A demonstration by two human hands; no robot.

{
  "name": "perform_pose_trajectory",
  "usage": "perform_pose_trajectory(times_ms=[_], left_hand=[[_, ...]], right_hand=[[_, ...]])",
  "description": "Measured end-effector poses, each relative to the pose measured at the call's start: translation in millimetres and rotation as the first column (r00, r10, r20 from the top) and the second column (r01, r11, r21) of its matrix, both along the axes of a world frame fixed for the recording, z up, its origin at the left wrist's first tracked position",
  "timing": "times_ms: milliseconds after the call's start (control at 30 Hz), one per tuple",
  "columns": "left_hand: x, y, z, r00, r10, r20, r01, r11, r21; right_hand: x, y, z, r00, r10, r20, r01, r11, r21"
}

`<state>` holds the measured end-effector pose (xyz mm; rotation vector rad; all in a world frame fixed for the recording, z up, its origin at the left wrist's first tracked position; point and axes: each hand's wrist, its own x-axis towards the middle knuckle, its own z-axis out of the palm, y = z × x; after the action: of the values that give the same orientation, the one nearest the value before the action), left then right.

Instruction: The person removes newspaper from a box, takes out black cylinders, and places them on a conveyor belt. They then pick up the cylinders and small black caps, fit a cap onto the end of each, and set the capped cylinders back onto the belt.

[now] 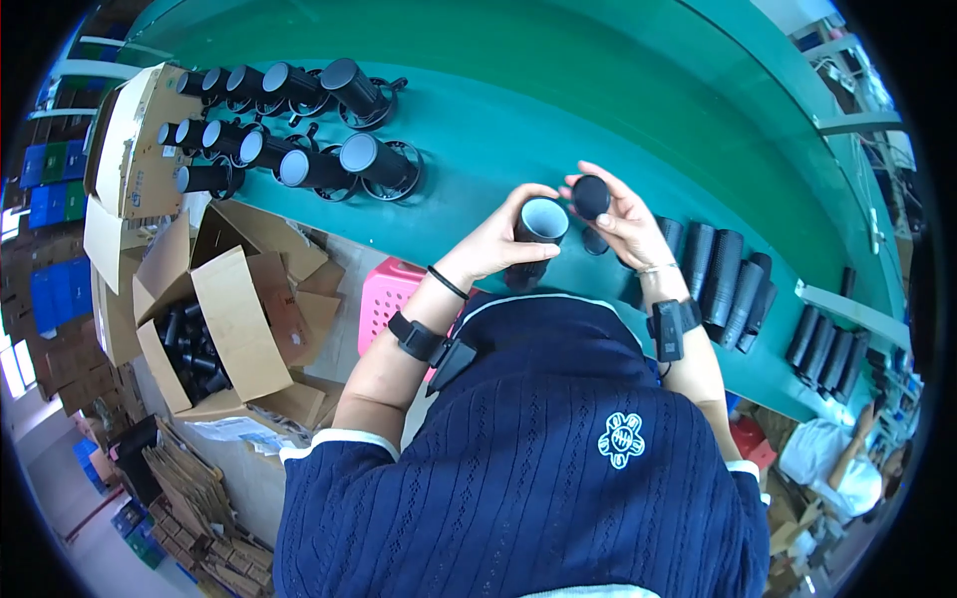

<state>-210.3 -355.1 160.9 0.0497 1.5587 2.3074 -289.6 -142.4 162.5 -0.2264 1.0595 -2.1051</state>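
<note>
Over the green table (pixel 469 130), my left hand (pixel 506 231) is wrapped round a black cylinder (pixel 539 249) with a pale, open-looking top end. Close to its right, my right hand (pixel 632 225) pinches a round black cap (pixel 591 197) between thumb and fingers. The cap and the cylinder are apart. Just below the cap, a second small round black piece (pixel 595 241) shows beside my right hand; whether it is held or lies on the table I cannot tell. Several ribbed black cylinders (pixel 722 277) lie side by side right of my right hand.
Rows of black cylinders with ring-shaped parts (pixel 377 161) stand at the far left of the table. An open carton (pixel 239 314) of black parts is on the floor at left, near a pink perforated stool (pixel 384 299). More cylinders (pixel 829 349) and another person (pixel 832 463) are at right.
</note>
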Motion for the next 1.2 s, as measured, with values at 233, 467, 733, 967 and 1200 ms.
perform_pose_trajectory(times_ms=[233, 467, 733, 967, 1200], left_hand=[[6.1, -9.4, -19.6, 0.986, -0.038, -0.164, -0.034, 0.911, -0.41], [8.2, -1.7, -30.3, 0.991, -0.043, -0.126, 0.003, 0.953, -0.304], [4.5, -5.4, -23.9, 0.961, -0.159, -0.226, 0.034, 0.879, -0.476], [3.3, -3.2, -34.9, 0.975, -0.125, -0.185, 0.036, 0.907, -0.42], [2.4, -4.7, -23.0, 0.979, -0.134, -0.155, 0.048, 0.886, -0.462]], right_hand=[[3.3, -5.7, 50.3, 0.802, 0.339, -0.492, -0.047, 0.856, 0.514], [11.2, -22.0, 48.7, 0.47, 0.497, -0.729, 0.171, 0.759, 0.628], [16.0, -26.3, 49.2, 0.451, 0.483, -0.751, 0.194, 0.768, 0.611], [20.7, -32.3, 53.7, 0.374, 0.546, -0.75, 0.289, 0.7, 0.653], [22.3, -39.0, 62.1, 0.349, 0.649, -0.675, 0.309, 0.601, 0.737]])
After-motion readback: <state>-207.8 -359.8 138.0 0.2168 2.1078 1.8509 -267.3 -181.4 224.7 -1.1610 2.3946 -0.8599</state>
